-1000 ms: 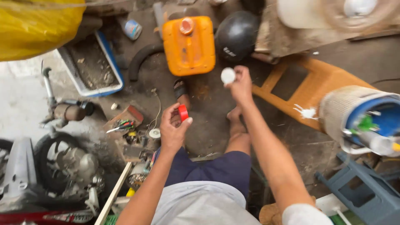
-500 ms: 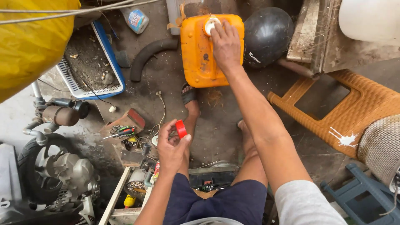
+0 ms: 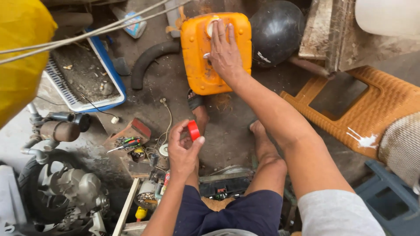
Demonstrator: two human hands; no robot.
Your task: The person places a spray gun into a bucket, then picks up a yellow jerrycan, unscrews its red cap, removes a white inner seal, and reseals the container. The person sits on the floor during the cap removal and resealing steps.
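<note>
My right hand [image 3: 224, 49] lies flat on top of an orange plastic jerrycan [image 3: 205, 74] that stands on the dirty floor, with the fingers over a white cap [image 3: 211, 27] at its mouth. My left hand [image 3: 183, 150] is held close to my body and pinches a small red cap [image 3: 193, 130] between thumb and fingers. My bare feet [image 3: 258, 131] rest on the floor below the can.
A black helmet [image 3: 275, 30] sits right of the can, an orange plastic stool [image 3: 350, 113] lies further right. A blue-rimmed tray [image 3: 83, 76] and a black hose [image 3: 146, 61] lie to the left. Engine parts [image 3: 65, 192] and small tools [image 3: 129, 143] crowd the lower left.
My right hand carried the white cap from above my knees up to the jerrycan's mouth and now presses flat over it. The left hand kept the red cap, shifting slightly.
</note>
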